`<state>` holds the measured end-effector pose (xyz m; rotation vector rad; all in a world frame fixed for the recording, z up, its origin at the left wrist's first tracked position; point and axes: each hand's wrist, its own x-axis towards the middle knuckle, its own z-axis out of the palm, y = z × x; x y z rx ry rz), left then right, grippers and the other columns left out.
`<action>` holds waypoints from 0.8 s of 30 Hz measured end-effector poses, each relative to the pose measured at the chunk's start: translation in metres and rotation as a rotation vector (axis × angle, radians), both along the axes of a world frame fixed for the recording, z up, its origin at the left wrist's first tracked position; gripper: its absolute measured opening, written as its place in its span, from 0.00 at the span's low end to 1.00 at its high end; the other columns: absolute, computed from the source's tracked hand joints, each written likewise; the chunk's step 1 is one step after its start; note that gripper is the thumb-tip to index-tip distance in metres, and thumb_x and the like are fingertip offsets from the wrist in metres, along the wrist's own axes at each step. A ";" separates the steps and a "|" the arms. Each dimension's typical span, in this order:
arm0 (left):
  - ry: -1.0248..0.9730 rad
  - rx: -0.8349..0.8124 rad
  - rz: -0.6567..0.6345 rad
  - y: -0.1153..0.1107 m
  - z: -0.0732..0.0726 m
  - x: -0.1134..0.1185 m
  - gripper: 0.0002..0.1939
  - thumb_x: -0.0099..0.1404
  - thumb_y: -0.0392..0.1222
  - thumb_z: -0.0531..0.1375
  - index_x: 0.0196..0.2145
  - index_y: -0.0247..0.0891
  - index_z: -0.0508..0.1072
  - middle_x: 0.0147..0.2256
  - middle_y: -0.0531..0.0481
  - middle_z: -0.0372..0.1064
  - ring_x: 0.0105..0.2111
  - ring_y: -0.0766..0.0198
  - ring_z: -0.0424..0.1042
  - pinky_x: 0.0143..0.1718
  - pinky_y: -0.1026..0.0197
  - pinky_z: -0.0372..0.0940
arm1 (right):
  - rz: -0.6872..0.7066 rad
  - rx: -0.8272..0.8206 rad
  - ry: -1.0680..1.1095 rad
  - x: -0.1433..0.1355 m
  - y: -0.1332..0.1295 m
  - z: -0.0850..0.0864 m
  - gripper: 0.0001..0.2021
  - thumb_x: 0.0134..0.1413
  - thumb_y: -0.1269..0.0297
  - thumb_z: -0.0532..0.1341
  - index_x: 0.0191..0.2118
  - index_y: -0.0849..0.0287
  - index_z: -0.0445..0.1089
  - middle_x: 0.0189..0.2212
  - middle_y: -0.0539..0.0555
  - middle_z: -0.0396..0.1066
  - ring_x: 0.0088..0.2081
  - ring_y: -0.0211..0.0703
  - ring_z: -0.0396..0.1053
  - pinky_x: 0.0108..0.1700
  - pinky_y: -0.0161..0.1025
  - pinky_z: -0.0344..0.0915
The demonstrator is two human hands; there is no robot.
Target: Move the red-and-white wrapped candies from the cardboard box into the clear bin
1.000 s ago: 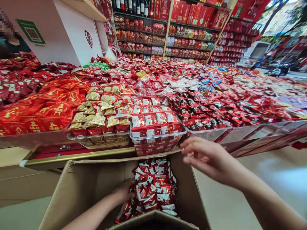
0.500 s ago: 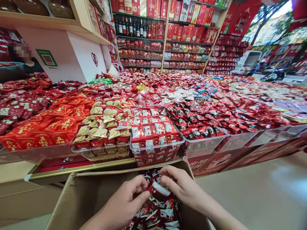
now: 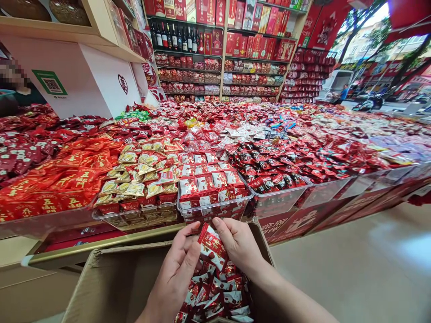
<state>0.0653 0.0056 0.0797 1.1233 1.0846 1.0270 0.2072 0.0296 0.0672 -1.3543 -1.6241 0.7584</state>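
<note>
Above an open cardboard box [image 3: 81, 287], a red and white candy packet [image 3: 213, 246] is held up between my two hands, its printed face toward me. My left hand [image 3: 180, 264] has its thumb and fingers closed around the packet's left edge. The thumb and fingers of my right hand [image 3: 237, 242] pinch its upper right side. Below them, a heap of similar red and white packets [image 3: 222, 287] lies in the box. Just beyond the box stands a clear bin [image 3: 215, 208] with rows of like packets.
Bins of orange-red packets [image 3: 70, 179], gold packets [image 3: 138, 172] and black-red packets [image 3: 269, 168] flank the clear bin. A gold-edged ledge [image 3: 101, 244] runs behind the box. Shelves with bottles [image 3: 175, 38] stand behind. Part of a person [image 3: 15, 80] shows at far left.
The packet has been lifted and turned so its printed face shows clearly. Both hands have moved up slightly, and the view has shifted a little.
</note>
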 end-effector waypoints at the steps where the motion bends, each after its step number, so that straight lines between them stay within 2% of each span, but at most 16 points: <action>1: -0.005 -0.011 -0.036 0.001 -0.002 0.000 0.21 0.56 0.50 0.56 0.47 0.43 0.60 0.34 0.55 0.72 0.30 0.69 0.67 0.36 0.69 0.63 | 0.003 0.002 -0.005 -0.001 0.000 -0.001 0.21 0.55 0.53 0.45 0.16 0.59 0.47 0.15 0.46 0.47 0.19 0.32 0.46 0.21 0.32 0.44; 3: -0.010 -0.037 -0.077 0.002 -0.006 0.000 0.22 0.54 0.47 0.59 0.45 0.42 0.62 0.38 0.53 0.72 0.36 0.65 0.69 0.41 0.67 0.63 | 0.007 0.007 -0.027 -0.002 -0.001 -0.003 0.21 0.55 0.53 0.46 0.16 0.59 0.47 0.14 0.46 0.47 0.18 0.31 0.46 0.21 0.32 0.44; 5: -0.018 -0.062 -0.059 0.003 -0.010 -0.002 0.23 0.51 0.46 0.62 0.44 0.40 0.64 0.39 0.52 0.73 0.41 0.61 0.68 0.43 0.65 0.63 | 0.016 0.020 -0.039 -0.002 -0.004 -0.003 0.21 0.55 0.54 0.46 0.16 0.59 0.48 0.14 0.45 0.47 0.18 0.31 0.46 0.21 0.32 0.44; 9: -0.082 -0.119 0.027 0.003 -0.014 -0.007 0.23 0.46 0.46 0.65 0.40 0.39 0.66 0.37 0.51 0.74 0.42 0.58 0.69 0.40 0.65 0.65 | 0.158 0.088 0.028 0.004 -0.015 0.000 0.15 0.50 0.55 0.55 0.21 0.60 0.57 0.17 0.46 0.56 0.20 0.31 0.53 0.22 0.30 0.50; 11: -0.157 -0.158 0.065 0.001 -0.013 -0.006 0.24 0.45 0.47 0.65 0.40 0.40 0.65 0.37 0.51 0.74 0.40 0.56 0.70 0.38 0.63 0.67 | 0.188 0.199 0.041 0.006 -0.019 0.000 0.10 0.48 0.58 0.58 0.25 0.60 0.61 0.21 0.48 0.62 0.23 0.33 0.57 0.25 0.30 0.54; 14: -0.288 -0.248 0.100 -0.003 -0.009 -0.001 0.35 0.43 0.51 0.66 0.47 0.45 0.58 0.40 0.49 0.72 0.41 0.55 0.70 0.39 0.59 0.66 | 0.160 0.495 -0.104 0.006 -0.022 -0.002 0.02 0.50 0.68 0.56 0.29 0.59 0.64 0.25 0.52 0.66 0.28 0.36 0.60 0.29 0.33 0.57; 16: -0.324 -0.318 0.091 -0.004 -0.005 0.003 0.41 0.42 0.55 0.64 0.52 0.49 0.52 0.43 0.49 0.71 0.41 0.54 0.69 0.37 0.58 0.66 | 0.176 0.648 -0.248 0.005 -0.023 -0.004 0.04 0.49 0.72 0.55 0.31 0.58 0.66 0.26 0.53 0.67 0.29 0.37 0.59 0.29 0.34 0.57; 18: -0.316 -0.357 0.075 -0.004 -0.001 0.003 0.42 0.42 0.55 0.64 0.53 0.51 0.51 0.43 0.49 0.71 0.41 0.54 0.69 0.35 0.59 0.67 | 0.230 0.704 -0.297 0.004 -0.024 -0.004 0.03 0.49 0.70 0.56 0.30 0.57 0.66 0.26 0.52 0.67 0.28 0.37 0.59 0.29 0.35 0.58; 21: -0.285 -0.336 0.056 -0.001 0.002 0.001 0.41 0.45 0.52 0.64 0.54 0.52 0.50 0.40 0.52 0.72 0.40 0.55 0.69 0.34 0.61 0.66 | 0.237 0.628 -0.155 0.007 -0.026 0.000 0.04 0.49 0.66 0.57 0.32 0.58 0.66 0.28 0.53 0.66 0.31 0.38 0.61 0.32 0.35 0.61; 24: -0.235 -0.249 -0.032 0.000 -0.001 0.003 0.42 0.48 0.50 0.63 0.55 0.51 0.45 0.38 0.51 0.73 0.40 0.57 0.69 0.37 0.61 0.64 | 0.145 0.374 -0.007 0.015 -0.027 0.006 0.11 0.49 0.68 0.57 0.41 0.59 0.65 0.33 0.55 0.67 0.35 0.39 0.63 0.36 0.36 0.62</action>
